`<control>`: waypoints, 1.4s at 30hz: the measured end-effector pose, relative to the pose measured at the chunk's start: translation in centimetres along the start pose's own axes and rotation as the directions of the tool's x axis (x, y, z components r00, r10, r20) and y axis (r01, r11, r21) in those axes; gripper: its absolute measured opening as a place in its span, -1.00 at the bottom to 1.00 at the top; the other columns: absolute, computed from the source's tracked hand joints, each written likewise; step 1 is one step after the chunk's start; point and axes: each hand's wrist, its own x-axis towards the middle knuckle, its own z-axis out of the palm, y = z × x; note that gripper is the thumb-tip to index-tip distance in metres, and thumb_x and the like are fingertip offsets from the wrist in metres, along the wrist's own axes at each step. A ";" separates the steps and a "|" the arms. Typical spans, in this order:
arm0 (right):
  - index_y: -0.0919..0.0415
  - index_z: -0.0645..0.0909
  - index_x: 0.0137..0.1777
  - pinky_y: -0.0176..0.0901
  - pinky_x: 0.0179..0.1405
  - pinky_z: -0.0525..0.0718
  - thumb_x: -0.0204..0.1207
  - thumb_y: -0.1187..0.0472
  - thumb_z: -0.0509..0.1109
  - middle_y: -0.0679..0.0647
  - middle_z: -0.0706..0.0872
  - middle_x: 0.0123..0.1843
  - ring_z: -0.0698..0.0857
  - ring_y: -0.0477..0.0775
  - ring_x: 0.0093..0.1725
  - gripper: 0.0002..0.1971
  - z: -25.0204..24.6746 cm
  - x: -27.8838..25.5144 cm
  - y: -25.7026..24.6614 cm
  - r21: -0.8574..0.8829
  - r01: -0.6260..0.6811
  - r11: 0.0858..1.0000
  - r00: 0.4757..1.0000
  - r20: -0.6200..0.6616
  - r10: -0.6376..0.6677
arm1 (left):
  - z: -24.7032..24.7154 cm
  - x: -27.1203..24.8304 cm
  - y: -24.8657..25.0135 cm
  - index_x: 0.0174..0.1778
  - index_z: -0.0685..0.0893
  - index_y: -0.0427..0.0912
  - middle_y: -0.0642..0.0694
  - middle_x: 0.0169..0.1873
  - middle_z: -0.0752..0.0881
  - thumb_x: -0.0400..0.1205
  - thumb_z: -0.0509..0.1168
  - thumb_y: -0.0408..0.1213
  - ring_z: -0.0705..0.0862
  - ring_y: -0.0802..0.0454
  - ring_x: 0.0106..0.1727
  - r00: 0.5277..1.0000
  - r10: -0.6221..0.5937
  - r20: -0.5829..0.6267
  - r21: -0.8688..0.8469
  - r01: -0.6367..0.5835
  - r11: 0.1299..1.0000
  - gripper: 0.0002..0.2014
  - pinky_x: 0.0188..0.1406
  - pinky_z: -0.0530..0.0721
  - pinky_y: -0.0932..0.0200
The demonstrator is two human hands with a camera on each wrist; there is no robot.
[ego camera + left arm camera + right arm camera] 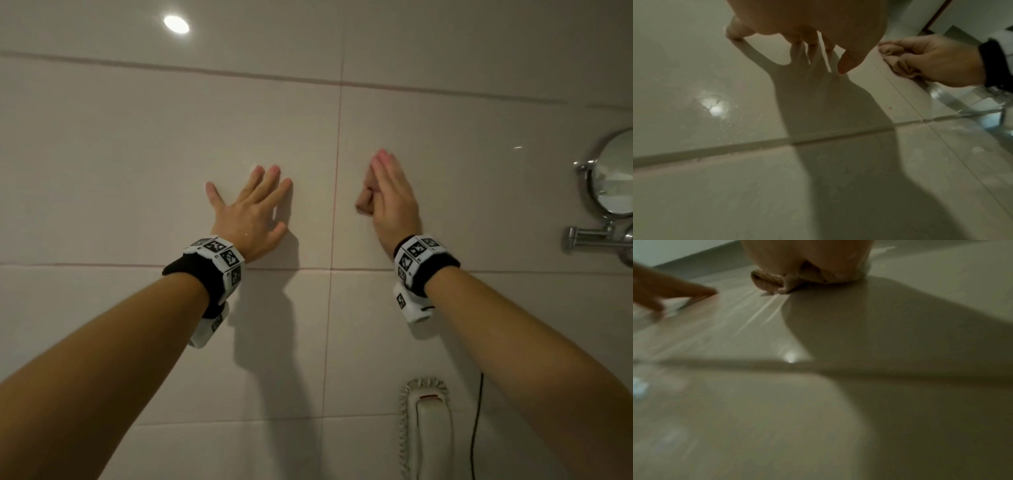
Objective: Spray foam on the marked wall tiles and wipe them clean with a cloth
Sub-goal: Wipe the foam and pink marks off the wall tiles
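On the wall tiles (137, 154), both hands are raised, one on either side of the vertical grout line (337, 171), taken below as the landmark.

Left hand (251, 212): just left of the grout line, fingers straight and spread, fingertips (797, 42) touching the tile, as the left wrist view shows. Nothing is held. Its shadow falls on the tile below it.

Right hand (390, 195): just right of the grout line, about level with the left hand. Fingers extended over a bunched cloth (898, 62), pressing it against the tile; the thumb appears tucked round it, though the head view is too oblique to be sure.

Cloth: pale pink-beige, crumpled; lies between the right palm and the wall, right of the grout line and apart from the left hand. In the right wrist view its folds (777, 282) protrude beneath the palm and meet the tile surface; that view is blurred.

Wall tiles: large, glossy, off-white, with pinkish joints. A ceiling light reflects (176, 24) high to the left of the grout line. Faint streaks and droplets show on the tile near the left hand in the left wrist view.

Other items: round chrome mirror (613, 171) on a bracket, far right of the grout line; wall telephone handset (428, 435) with coiled cord, below and right of it; tracking bands on both wrists (219, 257).
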 end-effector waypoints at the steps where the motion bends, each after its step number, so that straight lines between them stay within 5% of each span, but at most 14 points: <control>1: 0.37 0.40 0.65 -0.18 0.75 0.05 0.62 0.52 0.15 0.29 0.39 0.69 0.27 0.25 0.72 -0.44 0.7 -1.3 -1.0 0.014 0.055 0.998 0.998 0.034 -0.055 | 0.0 -0.2 -0.1 0.74 0.09 0.14 0.08 0.76 0.00 0.67 0.20 0.00 -0.07 0.08 0.76 1.000 0.007 -0.004 0.005 -0.007 1.000 -0.30 0.38 -0.07 -0.81; 6: 0.45 0.48 0.58 -0.07 0.76 0.10 0.61 0.49 0.11 0.33 0.48 0.62 0.38 0.29 0.66 -0.48 3.5 -6.5 -4.4 0.078 0.241 0.967 0.948 0.192 -0.252 | 0.4 -1.3 -0.8 0.73 0.17 0.08 0.04 0.75 0.06 0.60 0.30 -0.11 -0.02 0.06 0.75 0.999 0.033 0.016 0.004 -0.033 0.999 -0.25 0.37 -0.02 -0.81; 11: 0.44 0.52 0.54 -0.01 0.75 0.17 0.68 0.36 0.14 0.34 0.52 0.59 0.41 0.29 0.64 -0.54 5.1 -12.2 -7.2 0.105 0.387 0.916 0.841 0.367 -0.398 | 0.3 -2.6 -1.1 0.74 0.13 0.07 0.05 0.76 -0.01 0.61 0.30 -0.15 -0.07 0.07 0.76 0.996 0.035 0.086 -0.003 -0.035 0.999 -0.23 0.39 -0.04 -0.80; 14: 0.41 0.46 0.60 -0.01 0.72 0.13 0.58 0.31 0.15 0.29 0.48 0.64 0.36 0.22 0.67 -0.44 5.0 -13.2 -7.6 -0.010 0.430 0.903 0.821 0.420 -0.387 | 0.3 -3.0 -1.2 0.74 0.10 0.09 0.06 0.76 -0.04 0.61 0.30 -0.16 -0.10 0.07 0.76 0.993 0.037 0.109 0.007 -0.038 0.999 -0.22 0.40 -0.05 -0.80; 17: 0.29 0.31 0.70 0.13 0.46 0.25 0.40 0.26 0.13 0.17 0.34 0.74 0.31 0.10 0.71 -0.23 4.3 -13.5 -8.1 -0.206 0.475 0.856 0.761 0.585 -0.282 | 0.4 -3.1 -1.3 0.74 0.10 0.10 0.07 0.76 -0.04 0.59 0.29 -0.17 -0.11 0.08 0.76 0.992 0.036 0.119 0.001 -0.036 0.999 -0.21 0.37 -0.05 -0.82; 20: 0.30 0.28 0.70 0.12 0.27 0.33 0.40 0.25 -0.02 0.19 0.39 0.71 0.42 0.13 0.67 -0.23 4.0 -14.0 -8.2 -0.262 0.470 0.843 0.727 0.656 -0.202 | 0.5 -3.1 -1.3 0.74 0.08 0.11 0.07 0.76 -0.05 0.58 0.29 -0.18 -0.12 0.08 0.76 0.991 0.034 0.126 0.003 -0.035 0.999 -0.19 0.36 -0.05 -0.83; 23: 0.20 0.17 0.68 0.25 0.16 0.64 0.47 0.17 0.05 0.16 0.38 0.61 0.53 0.29 0.45 -0.30 3.8 -14.4 -8.1 -0.227 0.331 0.916 0.783 0.608 -0.132 | 0.4 -3.2 -1.2 0.74 0.08 0.12 0.08 0.76 -0.06 0.57 0.29 -0.20 -0.13 0.08 0.76 0.991 0.033 0.133 -0.016 -0.031 0.999 -0.19 0.36 -0.07 -0.84; 26: 0.19 0.32 0.63 0.37 0.15 0.71 0.50 0.22 0.18 0.11 0.36 0.46 0.45 0.22 0.37 -0.37 3.0 -14.8 -8.8 -0.134 0.108 0.985 0.874 0.484 -0.031 | 0.4 -3.2 -1.2 0.74 0.06 0.12 0.08 0.76 -0.08 0.57 0.29 -0.19 -0.14 0.08 0.76 0.988 0.036 0.149 -0.018 -0.033 0.999 -0.18 0.36 -0.07 -0.84; 29: 0.31 0.48 0.55 0.31 0.13 0.74 0.54 0.16 0.06 0.27 0.54 0.38 0.57 0.33 0.31 -0.42 1.8 -14.7 -8.8 -0.094 -0.076 0.993 0.938 0.330 0.103 | 0.3 -3.2 -1.3 0.74 0.05 0.13 0.08 0.76 -0.09 0.58 0.28 -0.17 -0.15 0.07 0.75 0.988 0.045 0.151 -0.011 -0.044 0.999 -0.18 0.36 -0.08 -0.84; 34: 0.21 0.45 0.61 0.29 0.24 0.66 0.55 0.05 -0.04 0.26 0.51 0.42 0.58 0.38 0.31 -0.35 0.1 -14.9 -8.0 -0.164 -0.274 0.948 0.882 0.351 0.316 | 0.3 -3.3 -1.3 0.75 0.04 0.13 0.09 0.76 -0.12 0.58 0.28 -0.16 -0.17 0.08 0.75 0.986 0.047 0.158 -0.006 -0.046 0.999 -0.18 0.37 -0.09 -0.83; 38: 0.07 0.42 0.62 0.16 0.13 0.71 0.51 -0.03 -0.06 0.17 0.49 0.36 0.61 0.31 0.24 -0.33 0.1 -14.9 -8.1 -0.177 -0.262 0.949 0.865 0.393 0.312 | 0.1 -3.4 -1.5 0.75 0.02 0.13 0.08 0.76 -0.14 0.60 0.28 -0.15 -0.18 0.07 0.75 0.983 0.061 0.173 0.003 -0.063 0.998 -0.18 0.38 -0.09 -0.83; 42: 0.10 0.37 0.69 0.00 0.13 0.66 0.66 0.18 0.14 0.20 0.50 0.36 0.61 0.25 0.24 -0.44 0.8 -14.9 -8.7 -0.166 -0.268 0.949 0.845 0.433 0.314 | -0.3 -3.5 -1.5 0.75 0.00 0.14 0.08 0.76 -0.17 0.62 0.24 -0.10 -0.21 0.07 0.75 0.977 0.074 0.202 0.004 -0.076 0.997 -0.21 0.38 -0.09 -0.82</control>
